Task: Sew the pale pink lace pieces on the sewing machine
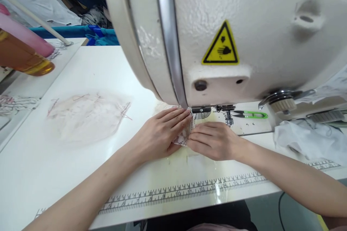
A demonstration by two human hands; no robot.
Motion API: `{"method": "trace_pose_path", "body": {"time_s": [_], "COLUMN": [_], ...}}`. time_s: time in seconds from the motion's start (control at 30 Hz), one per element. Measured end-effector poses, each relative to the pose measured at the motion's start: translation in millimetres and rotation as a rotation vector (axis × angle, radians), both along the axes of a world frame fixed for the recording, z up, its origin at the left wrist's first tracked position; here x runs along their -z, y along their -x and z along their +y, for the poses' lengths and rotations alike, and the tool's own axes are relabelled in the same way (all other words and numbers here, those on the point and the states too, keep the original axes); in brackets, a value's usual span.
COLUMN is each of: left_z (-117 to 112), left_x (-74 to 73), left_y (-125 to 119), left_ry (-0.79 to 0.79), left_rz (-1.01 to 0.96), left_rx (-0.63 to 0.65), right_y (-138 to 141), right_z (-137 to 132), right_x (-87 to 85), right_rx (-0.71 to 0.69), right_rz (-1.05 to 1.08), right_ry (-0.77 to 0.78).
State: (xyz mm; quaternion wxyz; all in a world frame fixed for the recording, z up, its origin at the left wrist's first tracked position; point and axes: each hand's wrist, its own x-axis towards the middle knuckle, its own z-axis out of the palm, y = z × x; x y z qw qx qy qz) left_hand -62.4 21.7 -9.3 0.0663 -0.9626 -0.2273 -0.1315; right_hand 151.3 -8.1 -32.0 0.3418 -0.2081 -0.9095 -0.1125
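A small piece of patterned lace fabric (181,140) lies under the head of a sewing machine (217,3), mostly covered by my hands. Across its left side my left hand (165,130) rests flat, fingers stretched out together, their tips close to the presser foot area. From the right, my right hand (213,140) has its fingers curled and pinched at the fabric's edge. The thumb of the right hand is hidden. Just behind that hand are the small metal parts by the needle (229,117), partly covered.
Green thread snips (252,114) lie right of the needle area. White cloth (306,140) is bunched at the right. A pale sheer piece with loose threads (86,119) lies left. An amber bottle (24,57) stands far left. A printed ruler (179,192) runs along the front edge.
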Motion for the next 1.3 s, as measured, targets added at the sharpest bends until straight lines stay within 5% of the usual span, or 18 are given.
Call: {"method": "trace_pose_path", "body": {"time_s": [0.43, 0.73, 1.3], "left_z": [-4.0, -6.1, -9.9], "left_x": [6.4, 6.5, 4.0], "left_y": [-5.4, -10.0, -13.9], "left_ry": [-0.045, -0.09, -0.069], "left_rz": [0.028, 0.014, 0.016], "left_rx": [-0.073, -0.102, -0.159], "right_y": [-9.7, -15.7, -21.0], "right_z": [-1.9, 5.3, 2.7], "right_x": [6.6, 2.7, -14.1], "right_rx": [0.108, 0.112, 0.422], "right_rz": [-0.121, -0.164, -0.283], "right_ry": [0.12, 0.036, -0.118]}}
